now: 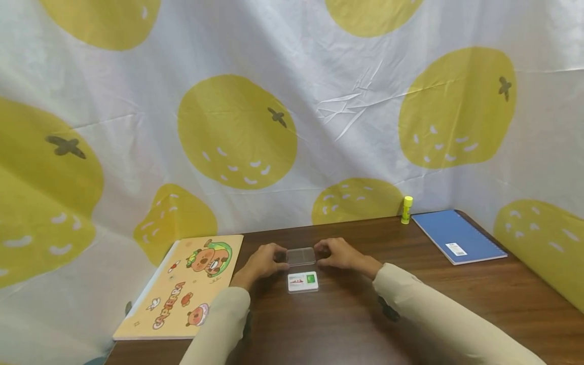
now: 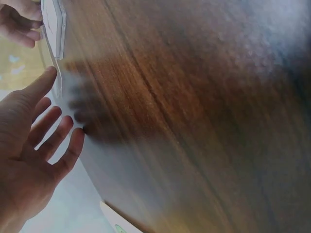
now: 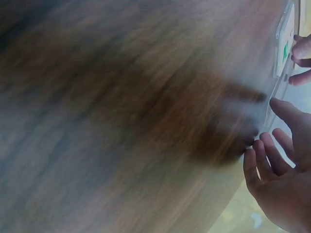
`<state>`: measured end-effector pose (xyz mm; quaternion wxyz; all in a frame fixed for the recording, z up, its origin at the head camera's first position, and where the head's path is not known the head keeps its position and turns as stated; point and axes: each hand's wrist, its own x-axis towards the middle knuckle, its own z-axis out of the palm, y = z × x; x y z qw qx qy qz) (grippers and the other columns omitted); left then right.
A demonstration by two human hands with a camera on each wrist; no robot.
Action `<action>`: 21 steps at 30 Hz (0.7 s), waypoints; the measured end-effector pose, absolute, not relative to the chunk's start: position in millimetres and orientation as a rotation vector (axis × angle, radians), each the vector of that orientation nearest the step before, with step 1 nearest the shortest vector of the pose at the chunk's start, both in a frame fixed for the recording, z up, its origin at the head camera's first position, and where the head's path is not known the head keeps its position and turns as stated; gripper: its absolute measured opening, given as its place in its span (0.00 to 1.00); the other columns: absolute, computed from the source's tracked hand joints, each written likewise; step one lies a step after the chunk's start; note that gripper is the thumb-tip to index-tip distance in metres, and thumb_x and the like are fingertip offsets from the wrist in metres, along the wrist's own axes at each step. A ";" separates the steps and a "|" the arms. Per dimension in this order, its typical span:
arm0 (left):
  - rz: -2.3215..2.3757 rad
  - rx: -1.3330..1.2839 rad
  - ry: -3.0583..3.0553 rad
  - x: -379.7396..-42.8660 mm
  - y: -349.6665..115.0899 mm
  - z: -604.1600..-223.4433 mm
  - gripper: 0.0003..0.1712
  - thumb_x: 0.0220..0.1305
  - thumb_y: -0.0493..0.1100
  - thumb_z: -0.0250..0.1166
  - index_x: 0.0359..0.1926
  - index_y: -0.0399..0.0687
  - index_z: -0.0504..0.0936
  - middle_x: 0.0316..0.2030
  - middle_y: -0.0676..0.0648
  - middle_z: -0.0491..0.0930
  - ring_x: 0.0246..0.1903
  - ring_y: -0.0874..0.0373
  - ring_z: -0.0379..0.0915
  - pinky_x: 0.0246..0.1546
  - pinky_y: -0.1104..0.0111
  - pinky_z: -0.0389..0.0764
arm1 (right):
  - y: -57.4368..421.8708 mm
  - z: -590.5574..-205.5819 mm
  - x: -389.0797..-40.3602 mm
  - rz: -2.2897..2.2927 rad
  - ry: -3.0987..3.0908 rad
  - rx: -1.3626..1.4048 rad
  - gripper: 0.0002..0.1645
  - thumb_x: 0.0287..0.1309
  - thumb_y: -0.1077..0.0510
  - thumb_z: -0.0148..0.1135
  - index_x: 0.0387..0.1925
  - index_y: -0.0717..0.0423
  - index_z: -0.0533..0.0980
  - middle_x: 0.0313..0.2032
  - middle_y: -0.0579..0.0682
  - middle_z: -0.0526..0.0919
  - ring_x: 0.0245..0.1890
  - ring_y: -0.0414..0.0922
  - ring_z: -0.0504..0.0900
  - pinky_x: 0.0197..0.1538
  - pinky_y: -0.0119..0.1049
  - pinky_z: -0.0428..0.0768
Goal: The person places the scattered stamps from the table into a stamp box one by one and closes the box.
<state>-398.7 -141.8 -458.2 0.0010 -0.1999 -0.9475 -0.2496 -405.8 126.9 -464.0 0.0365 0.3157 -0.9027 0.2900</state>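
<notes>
**Left hand (image 1: 263,261) and right hand (image 1: 341,253) by a clear plastic piece (image 1: 301,256)**

The left one is at its 9 o'clock, the right at 3. Both have loose fingers; I can't tell if they touch it. A white box (image 1: 302,281) lies close by, at 6 o'clock.

Pale beige sleeves on both arms here, the left sleeve (image 1: 219,324) and the right sleeve (image 1: 433,306) a plain matching pair, lightly creased, running to the wrists! Bare left hand (image 1: 263,262), bare right hand (image 1: 341,254), and beneath each sleeve, a dark shape, too shadowed to read.
</notes>
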 end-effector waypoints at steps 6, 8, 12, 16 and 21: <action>-0.754 -0.609 -2.993 -400.1 -139.1 -459.0 0.30 0.61 0.46 0.78 0.61 0.40 0.83 0.59 0.40 0.83 0.62 0.43 0.77 0.63 0.46 0.76 | 118.7 -465.1 -408.9 0.831 -2.804 0.957 0.30 0.55 0.59 0.78 0.56 0.71 0.79 0.53 0.64 0.86 0.57 0.59 0.83 0.62 0.51 0.80; -0.741 -0.599 -2.996 -400.2 -138.0 -459.3 0.30 0.60 0.46 0.78 0.62 0.40 0.83 0.59 0.41 0.83 0.63 0.43 0.76 0.63 0.46 0.75 | 116.3 -464.8 -408.6 0.822 -2.820 0.951 0.32 0.55 0.59 0.78 0.57 0.71 0.79 0.54 0.64 0.85 0.57 0.59 0.83 0.62 0.52 0.79; -0.720 -0.600 -3.000 -400.1 -135.9 -460.1 0.31 0.60 0.46 0.78 0.62 0.40 0.83 0.60 0.40 0.83 0.63 0.43 0.76 0.64 0.47 0.75 | 113.4 -464.1 -408.2 0.819 -2.848 0.936 0.35 0.54 0.57 0.79 0.60 0.71 0.77 0.56 0.64 0.84 0.58 0.60 0.81 0.63 0.54 0.78; -0.712 -0.612 -3.004 -398.0 -134.4 -460.0 0.31 0.61 0.46 0.77 0.62 0.39 0.82 0.60 0.39 0.82 0.63 0.42 0.76 0.64 0.47 0.75 | 111.6 -464.3 -408.4 0.818 -2.884 0.947 0.38 0.56 0.56 0.78 0.64 0.69 0.75 0.60 0.65 0.81 0.60 0.61 0.80 0.64 0.55 0.77; -0.708 -0.635 -2.991 -396.3 -133.5 -458.8 0.29 0.61 0.45 0.77 0.62 0.40 0.82 0.59 0.39 0.82 0.62 0.42 0.77 0.64 0.46 0.75 | 110.3 -464.1 -407.2 0.832 -2.886 0.988 0.35 0.61 0.57 0.75 0.65 0.68 0.74 0.61 0.66 0.80 0.62 0.62 0.79 0.64 0.55 0.77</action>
